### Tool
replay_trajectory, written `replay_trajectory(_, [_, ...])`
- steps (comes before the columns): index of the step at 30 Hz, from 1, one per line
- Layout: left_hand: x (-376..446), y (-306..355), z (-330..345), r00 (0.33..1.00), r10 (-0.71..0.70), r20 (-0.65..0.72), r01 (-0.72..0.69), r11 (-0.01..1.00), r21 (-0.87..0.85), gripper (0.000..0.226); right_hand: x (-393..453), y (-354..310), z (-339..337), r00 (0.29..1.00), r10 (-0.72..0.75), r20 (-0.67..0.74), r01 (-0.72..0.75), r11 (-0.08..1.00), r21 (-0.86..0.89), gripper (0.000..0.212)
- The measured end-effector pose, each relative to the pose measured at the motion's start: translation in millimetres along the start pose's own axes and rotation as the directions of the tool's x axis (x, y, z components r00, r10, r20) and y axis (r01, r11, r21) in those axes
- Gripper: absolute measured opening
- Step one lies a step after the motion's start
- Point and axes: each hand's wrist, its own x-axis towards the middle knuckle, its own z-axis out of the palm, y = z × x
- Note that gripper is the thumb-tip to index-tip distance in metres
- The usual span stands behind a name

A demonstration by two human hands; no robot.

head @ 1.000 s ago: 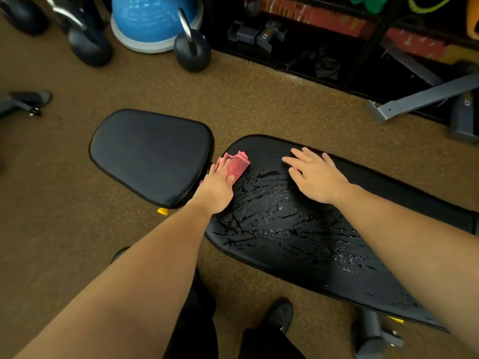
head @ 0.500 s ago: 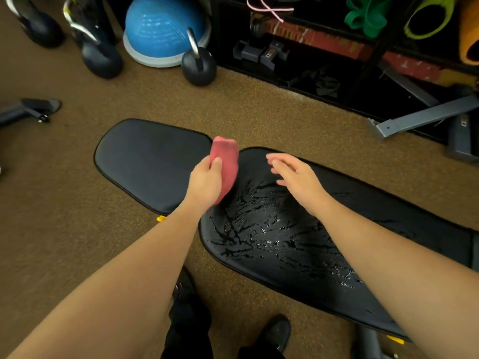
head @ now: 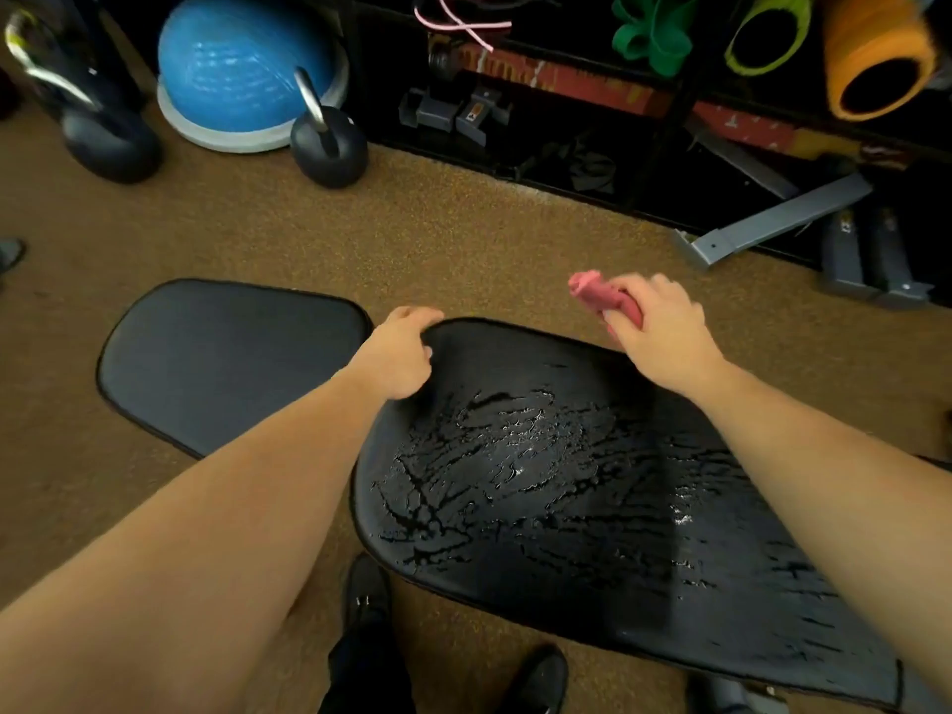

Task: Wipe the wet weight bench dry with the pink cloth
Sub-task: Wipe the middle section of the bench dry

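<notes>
Head view: I see the right hand (head: 664, 342) with fingers curled round the bunched pink cloth (head: 600, 296), held over the far edge of the wet black padded weight bench (head: 566, 481), likely poised to begin wiping. The left hand (head: 399, 358), fingers loosely curled and holding nothing, rests at the pad's near end, probably steadying it.

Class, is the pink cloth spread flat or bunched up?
Bunched up: the right hand grips the pink cloth as a wad above the bench's far edge.

Head-worn view, steeply down, close over bench (head: 566, 507)
</notes>
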Motion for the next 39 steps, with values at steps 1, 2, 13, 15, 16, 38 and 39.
replay_trajectory(1, [3,-5,3,0.999,-0.002,0.043,0.0,0.999,0.034,0.058,-4,10,11,0.994,0.032,0.101,-0.023,0.996,-0.082,0.029])
replay_trajectory(2, [3,-8,6,0.997,0.004,0.077,-0.007,0.999,0.049,0.063,-10,16,23,0.984,0.049,0.173,-0.03,0.993,-0.111,0.033])
replay_trajectory(13, [16,-29,14,0.998,0.049,0.029,-0.048,0.998,-0.049,0.074,1,-40,82,0.962,-0.087,0.26,0.152,0.959,-0.24,0.054])
replay_trajectory(15, [19,-36,14,0.998,0.023,0.059,-0.008,0.971,-0.237,0.075,7,-56,90,0.965,-0.09,0.246,0.151,0.959,-0.241,0.054])
replay_trajectory(16, [22,-40,13,0.998,-0.004,0.064,0.027,0.933,-0.358,0.073,10,-63,94,0.965,-0.099,0.242,0.157,0.959,-0.236,0.054])
replay_trajectory(38, [43,-15,-8,0.989,0.149,0.011,-0.144,0.971,-0.193,0.043,-11,-53,46,0.978,-0.046,-0.204,0.125,0.91,0.396,0.052])
replay_trajectory(39, [45,-8,-6,0.979,0.201,0.032,-0.196,0.973,-0.122,0.045,-14,-34,38,0.978,-0.015,-0.208,0.081,0.945,0.316,0.05])
